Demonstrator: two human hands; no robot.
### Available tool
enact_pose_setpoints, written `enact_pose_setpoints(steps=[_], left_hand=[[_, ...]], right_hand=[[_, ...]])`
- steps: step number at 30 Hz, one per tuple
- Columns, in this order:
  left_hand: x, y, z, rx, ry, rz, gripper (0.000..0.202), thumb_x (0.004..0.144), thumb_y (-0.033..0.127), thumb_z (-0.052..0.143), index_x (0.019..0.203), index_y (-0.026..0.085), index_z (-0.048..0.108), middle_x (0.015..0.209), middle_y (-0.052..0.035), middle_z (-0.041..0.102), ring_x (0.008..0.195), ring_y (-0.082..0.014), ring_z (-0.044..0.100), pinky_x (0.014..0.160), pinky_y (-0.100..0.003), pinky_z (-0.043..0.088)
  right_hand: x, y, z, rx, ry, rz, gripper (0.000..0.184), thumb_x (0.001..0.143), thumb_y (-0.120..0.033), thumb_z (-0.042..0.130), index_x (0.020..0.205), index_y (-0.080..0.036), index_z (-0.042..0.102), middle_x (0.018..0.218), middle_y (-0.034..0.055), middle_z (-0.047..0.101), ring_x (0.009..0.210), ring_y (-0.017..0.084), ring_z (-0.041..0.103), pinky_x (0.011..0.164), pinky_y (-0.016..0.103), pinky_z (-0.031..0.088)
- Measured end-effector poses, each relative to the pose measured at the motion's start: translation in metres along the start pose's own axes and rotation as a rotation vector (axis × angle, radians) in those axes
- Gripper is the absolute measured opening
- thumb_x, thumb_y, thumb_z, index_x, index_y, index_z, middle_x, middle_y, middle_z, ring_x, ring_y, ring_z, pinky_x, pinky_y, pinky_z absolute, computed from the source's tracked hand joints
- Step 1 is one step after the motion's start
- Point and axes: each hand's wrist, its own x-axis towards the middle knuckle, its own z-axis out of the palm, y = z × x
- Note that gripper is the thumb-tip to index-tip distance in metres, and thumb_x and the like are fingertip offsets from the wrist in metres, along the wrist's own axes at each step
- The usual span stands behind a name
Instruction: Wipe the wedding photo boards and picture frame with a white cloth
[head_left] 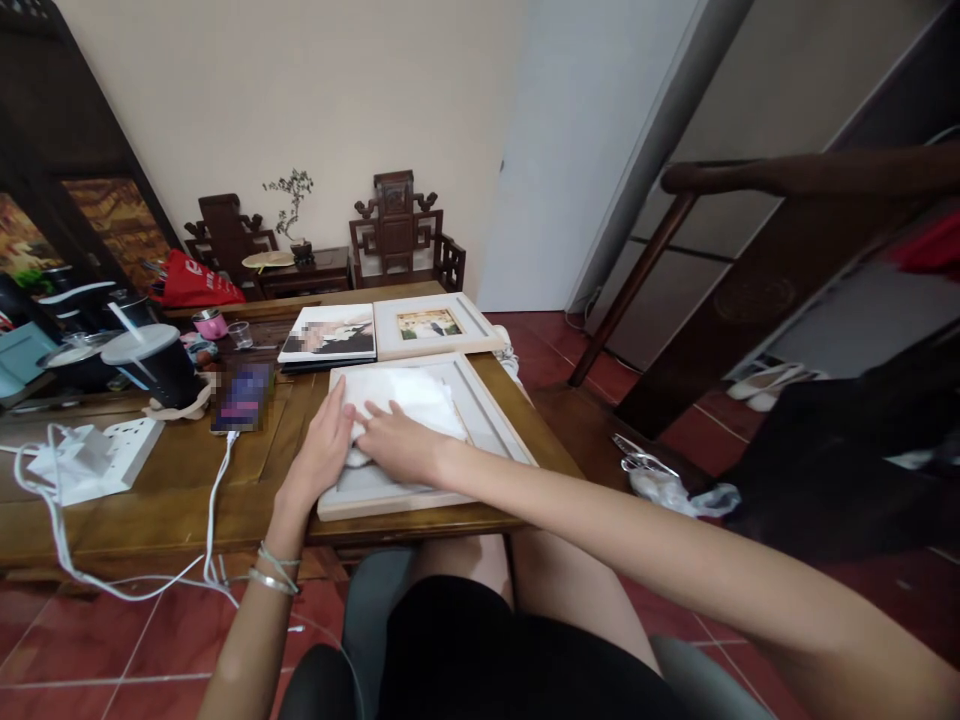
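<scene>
A pale wooden picture frame (487,415) lies flat on the low wooden table (180,480) in front of me. A white cloth (416,395) is spread over its glass. My left hand (322,445) rests flat on the frame's left edge, fingers stretched out beside the cloth. My right hand (401,440) lies palm down on the near part of the cloth, pressing it onto the frame. Behind it lie a second framed photo (435,325) and a dark photo album (330,335).
A phone (242,397) on a white cable lies left of the frame. Farther left are a white power strip (112,455), lidded dark cups (154,365) and a red bag (191,280). Carved chairs (397,235) stand by the wall. A dark wooden railing (787,230) rises at right.
</scene>
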Motion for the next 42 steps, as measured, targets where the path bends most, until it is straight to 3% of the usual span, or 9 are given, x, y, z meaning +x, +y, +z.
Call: enact_pose_setpoints(steps=[6,10,14,19,24,29,33,38,42], left_hand=[[0.008,-0.005,0.004,0.006,0.031,-0.044,0.065,0.097,0.052,0.016,0.139,0.009,0.039,0.147,-0.0149,0.04,0.138,-0.0202,0.034,0.116,-0.036,0.024],[0.005,-0.006,0.008,-0.086,0.054,-0.037,0.062,0.097,0.052,0.019,0.142,0.013,0.036,0.151,-0.0117,0.036,0.14,-0.0183,0.03,0.117,-0.036,0.021],[0.005,-0.006,0.007,-0.199,0.068,-0.109,0.066,0.096,0.056,0.017,0.143,0.013,0.035,0.152,-0.0104,0.033,0.142,-0.0193,0.027,0.118,-0.036,0.017],[0.011,-0.011,0.005,-0.38,-0.037,-0.262,0.074,0.094,0.06,0.005,0.143,0.014,0.036,0.153,-0.0094,0.032,0.142,-0.0204,0.026,0.117,-0.038,0.018],[0.009,-0.008,0.003,-0.294,-0.043,-0.262,0.068,0.095,0.058,0.011,0.141,0.016,0.04,0.152,-0.0084,0.034,0.142,-0.0201,0.027,0.118,-0.039,0.015],[0.007,-0.005,0.003,-0.146,-0.059,-0.207,0.061,0.097,0.05,0.014,0.134,0.016,0.048,0.149,-0.0084,0.039,0.142,-0.0193,0.026,0.117,-0.039,0.017],[0.007,-0.01,0.008,0.025,-0.038,-0.077,0.056,0.098,0.041,0.016,0.128,0.011,0.053,0.141,-0.012,0.049,0.14,-0.02,0.031,0.117,-0.041,0.019],[0.004,-0.015,0.015,0.185,-0.037,0.021,0.05,0.096,0.039,0.027,0.128,0.009,0.051,0.14,-0.0153,0.049,0.139,-0.0244,0.032,0.116,-0.045,0.023],[0.005,-0.017,0.016,0.26,-0.04,0.009,0.049,0.093,0.032,0.033,0.129,0.004,0.05,0.141,-0.0186,0.047,0.139,-0.026,0.031,0.116,-0.046,0.024]], right_hand=[[-0.024,0.0,-0.008,0.103,-0.061,-0.163,0.038,0.08,0.003,0.044,0.11,-0.009,0.064,0.119,0.0198,0.061,0.123,0.03,0.049,0.094,0.044,0.045],[-0.012,0.004,0.0,0.114,-0.011,-0.044,0.039,0.077,0.005,0.044,0.107,-0.009,0.065,0.129,0.0201,0.055,0.128,0.032,0.043,0.097,0.047,0.043],[-0.005,-0.009,-0.002,0.1,0.021,0.095,0.039,0.078,0.002,0.046,0.11,-0.009,0.064,0.138,0.0202,0.047,0.13,0.036,0.039,0.1,0.056,0.038],[-0.03,-0.036,-0.028,0.153,-0.084,0.009,0.028,0.079,-0.005,0.054,0.103,-0.01,0.067,0.121,0.0204,0.059,0.114,0.037,0.053,0.089,0.052,0.046],[-0.054,-0.051,-0.046,0.179,-0.133,-0.126,0.019,0.083,-0.009,0.051,0.091,-0.011,0.068,0.092,0.0135,0.068,0.081,0.025,0.064,0.07,0.036,0.051],[-0.05,-0.066,-0.031,0.158,0.001,-0.061,0.018,0.081,-0.012,0.055,0.095,-0.011,0.067,0.11,0.0183,0.063,0.101,0.032,0.058,0.087,0.049,0.045],[-0.051,-0.055,-0.022,0.169,-0.054,-0.056,0.016,0.076,-0.009,0.057,0.088,-0.012,0.068,0.102,0.018,0.065,0.091,0.03,0.061,0.076,0.042,0.048],[-0.084,-0.018,-0.036,0.132,-0.252,0.04,0.019,0.075,-0.002,0.052,0.08,-0.01,0.068,0.082,0.0149,0.066,0.074,0.024,0.064,0.058,0.029,0.04],[-0.095,-0.011,-0.042,0.124,-0.236,0.069,0.021,0.075,-0.001,0.05,0.079,-0.01,0.068,0.081,0.0135,0.066,0.073,0.021,0.063,0.055,0.028,0.036]])
